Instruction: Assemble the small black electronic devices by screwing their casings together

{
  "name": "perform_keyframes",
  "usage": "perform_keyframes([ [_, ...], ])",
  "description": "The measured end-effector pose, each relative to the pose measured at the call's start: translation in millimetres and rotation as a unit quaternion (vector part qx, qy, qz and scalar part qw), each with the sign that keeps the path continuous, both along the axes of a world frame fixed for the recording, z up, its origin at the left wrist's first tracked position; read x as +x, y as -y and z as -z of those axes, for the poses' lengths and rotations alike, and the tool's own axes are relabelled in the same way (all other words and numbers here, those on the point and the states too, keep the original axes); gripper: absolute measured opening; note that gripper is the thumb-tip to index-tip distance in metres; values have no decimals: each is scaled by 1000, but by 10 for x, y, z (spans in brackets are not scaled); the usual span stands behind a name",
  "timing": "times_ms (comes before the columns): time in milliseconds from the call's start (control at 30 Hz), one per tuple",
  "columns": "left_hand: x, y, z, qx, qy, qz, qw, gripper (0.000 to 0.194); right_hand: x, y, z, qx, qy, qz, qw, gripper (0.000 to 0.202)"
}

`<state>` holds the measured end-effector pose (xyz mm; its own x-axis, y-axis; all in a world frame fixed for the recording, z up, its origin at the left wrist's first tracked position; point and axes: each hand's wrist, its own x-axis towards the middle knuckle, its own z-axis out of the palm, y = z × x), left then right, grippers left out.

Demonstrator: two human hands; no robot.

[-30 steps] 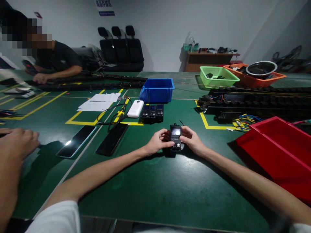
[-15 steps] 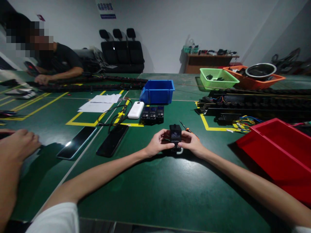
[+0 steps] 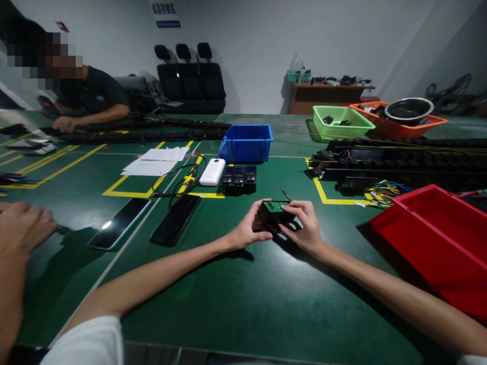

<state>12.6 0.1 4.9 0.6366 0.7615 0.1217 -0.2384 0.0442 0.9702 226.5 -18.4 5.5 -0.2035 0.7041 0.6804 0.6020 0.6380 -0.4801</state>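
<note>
A small black electronic module (image 3: 272,215) is between my two hands above the green table, its green circuit board face turned up. My left hand (image 3: 248,228) grips its left end, thumb low in front. With fingers on the board's right edge and thumb below, my right hand (image 3: 307,227) holds the other end. The thin dark shaft of a screwdriver (image 3: 284,194) shows just behind my right fingers; its handle is hidden. Several similar black modules (image 3: 239,180) stand in a row beyond, beside a white power bank (image 3: 212,172).
Two phones (image 3: 175,220) and a cable lie to the left, near papers (image 3: 152,161). A blue bin (image 3: 249,143) stands behind the modules. At right are a red bin (image 3: 429,238), wires and long black assemblies (image 3: 380,161). Another person's hand (image 3: 25,228) is at far left; a co-worker sits beyond.
The module has been tipped over, from upright with its small screen facing me to lying with the circuit board up. My right fingers have moved onto its top; the neighbour's hand shifted slightly left.
</note>
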Motion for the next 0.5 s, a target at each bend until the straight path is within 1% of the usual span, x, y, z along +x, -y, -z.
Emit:
perform_keyframes([
  [67,12,-20,-7,-24,20,-5,999,84,17,-37,45,28,54,18,998,37],
  [133,17,-39,-20,-41,16,-32,999,70,21,-62,84,45,93,30,994,35],
  [200,10,-55,-31,-46,-2,-59,997,58,16,-72,104,52,118,30,991,35],
  [267,-5,-70,-33,-47,-13,-63,997,52,7,-72,97,47,126,17,991,36],
  [333,-21,-88,-27,-49,-6,-54,997,51,-2,-70,63,30,111,-5,993,41],
  [400,-32,-106,-17,-50,7,-51,997,51,-7,-71,11,3,73,-36,997,51],
  [467,-36,-120,-10,-46,18,-51,997,52,-8,-77,-39,-48,25,-71,996,67],
  [500,-37,-125,-7,-43,23,-48,998,53,-7,-82,-57,-77,-5,-86,993,72],
])
